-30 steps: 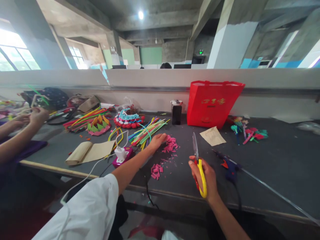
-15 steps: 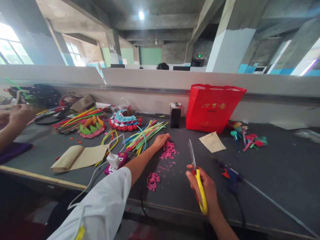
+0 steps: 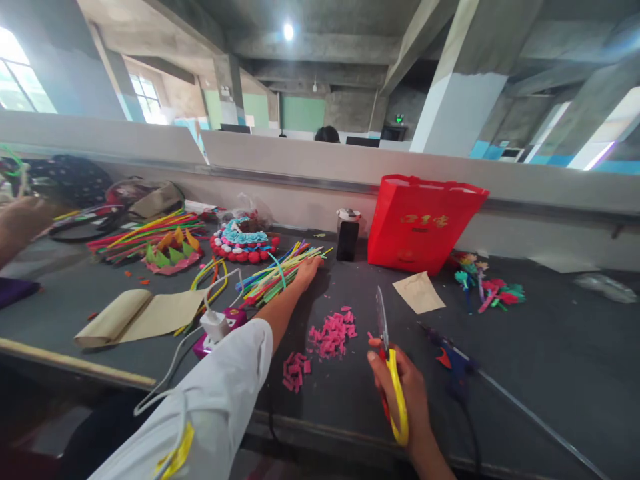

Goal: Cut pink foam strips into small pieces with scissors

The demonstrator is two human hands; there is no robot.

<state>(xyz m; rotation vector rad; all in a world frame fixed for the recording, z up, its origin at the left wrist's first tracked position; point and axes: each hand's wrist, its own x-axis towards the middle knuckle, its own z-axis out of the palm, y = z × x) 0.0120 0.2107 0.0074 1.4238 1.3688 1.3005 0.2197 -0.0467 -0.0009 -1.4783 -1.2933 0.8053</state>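
My right hand (image 3: 406,385) is closed round the yellow and red handles of a pair of scissors (image 3: 399,400), whose blades point up and away from me. My left hand (image 3: 306,272) reaches over the right end of a bundle of colourful fuzzy stems (image 3: 275,275). Its fingers are mostly hidden, so I cannot see whether it grips any. Between my arms lies a heap of small pink cut pieces (image 3: 334,333), with a smaller pile of pink pieces (image 3: 297,371) nearer to me.
A red bag (image 3: 425,223) and a phone (image 3: 347,241) stand at the back. To the right lie brown paper (image 3: 419,292), a glue gun (image 3: 453,363) and fuzzy flowers (image 3: 500,288). A power strip (image 3: 235,320) and paper roll (image 3: 117,317) sit left, near another person's hand (image 3: 25,223).
My left hand has moved from the far edge of the pink heap to the stem bundle. The heap now lies closer to me and more gathered. My right hand still holds the scissors.
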